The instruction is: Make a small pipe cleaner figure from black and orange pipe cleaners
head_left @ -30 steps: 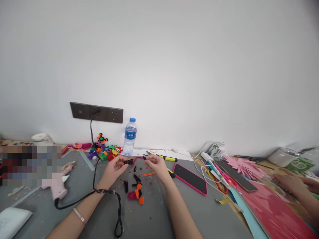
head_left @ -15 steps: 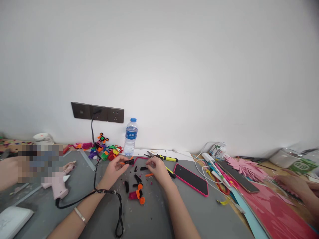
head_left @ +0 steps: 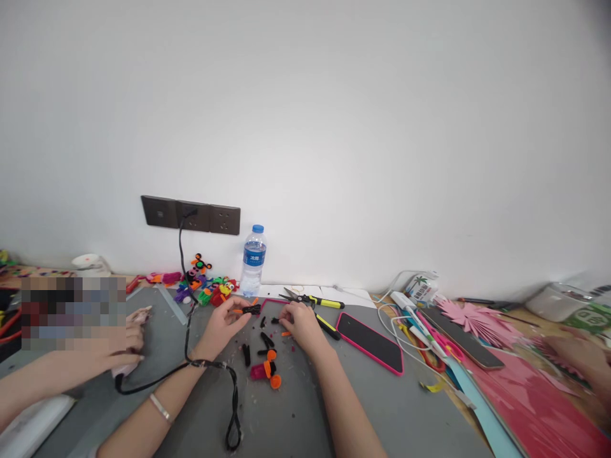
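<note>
My left hand (head_left: 223,327) is closed in a pinch on a small bundle of black fuzzy pipe cleaner (head_left: 250,310) with an orange bit, held just above the grey mat. My right hand (head_left: 298,323) is closed, its fingertips down at a short black pipe cleaner piece (head_left: 275,321) they seem to pinch; the fingers partly cover it. Below and between the hands lie more black pieces (head_left: 266,344) and a magenta, orange and black pipe cleaner figure (head_left: 264,371). Yellow-and-black pliers (head_left: 324,303) lie open behind my right hand.
A water bottle (head_left: 254,261) stands by the wall beside colourful pipe cleaner figures (head_left: 222,291). A black cord (head_left: 233,394) crosses my left forearm from a pink glue gun (head_left: 125,369), under another person's hand (head_left: 114,350). A pink-edged phone (head_left: 371,343) lies right. Another person's hand (head_left: 580,356) is far right.
My right fingertips have closed in over the black piece. My left hand still pinches its bundle. At left, the other person's hand has come onto the glue gun. The view has shifted slightly.
</note>
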A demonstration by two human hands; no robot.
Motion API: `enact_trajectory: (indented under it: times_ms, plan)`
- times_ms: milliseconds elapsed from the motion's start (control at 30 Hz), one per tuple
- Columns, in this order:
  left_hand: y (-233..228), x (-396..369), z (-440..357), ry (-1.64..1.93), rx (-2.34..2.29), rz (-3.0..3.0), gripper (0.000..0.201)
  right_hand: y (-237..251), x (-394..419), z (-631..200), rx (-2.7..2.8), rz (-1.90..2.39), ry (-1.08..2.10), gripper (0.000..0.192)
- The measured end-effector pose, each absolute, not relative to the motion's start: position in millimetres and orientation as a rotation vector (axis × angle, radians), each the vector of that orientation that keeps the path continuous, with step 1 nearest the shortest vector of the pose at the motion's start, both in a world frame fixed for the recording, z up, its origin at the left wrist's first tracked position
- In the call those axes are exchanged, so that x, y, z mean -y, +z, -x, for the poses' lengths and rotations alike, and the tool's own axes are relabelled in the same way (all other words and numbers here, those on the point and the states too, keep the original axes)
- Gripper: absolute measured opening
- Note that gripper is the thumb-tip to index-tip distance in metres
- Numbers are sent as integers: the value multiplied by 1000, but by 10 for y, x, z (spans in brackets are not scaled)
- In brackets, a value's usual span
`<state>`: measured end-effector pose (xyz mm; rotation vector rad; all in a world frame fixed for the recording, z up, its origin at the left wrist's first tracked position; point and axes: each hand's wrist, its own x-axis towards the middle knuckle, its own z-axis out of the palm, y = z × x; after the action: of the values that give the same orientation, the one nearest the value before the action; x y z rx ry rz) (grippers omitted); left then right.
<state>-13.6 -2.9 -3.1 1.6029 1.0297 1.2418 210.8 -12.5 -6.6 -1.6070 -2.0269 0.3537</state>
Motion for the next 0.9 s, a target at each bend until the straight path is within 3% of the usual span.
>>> enact_trajectory:
  times_ms: [300, 567, 900]
  plan:
    - [-23, 31, 125, 1216, -1042, -1593, 20, -36, 145, -2119, 1924, 1563, 385, 14]
    - [-57, 20, 105, 1129, -964, -1580, 22, 165, 205, -1942, 1476, 1212, 825, 16]
    - [-76, 29, 92, 1103, -946, -1553, 24, 146, 283, -1705, 1656, 1154, 635, 9]
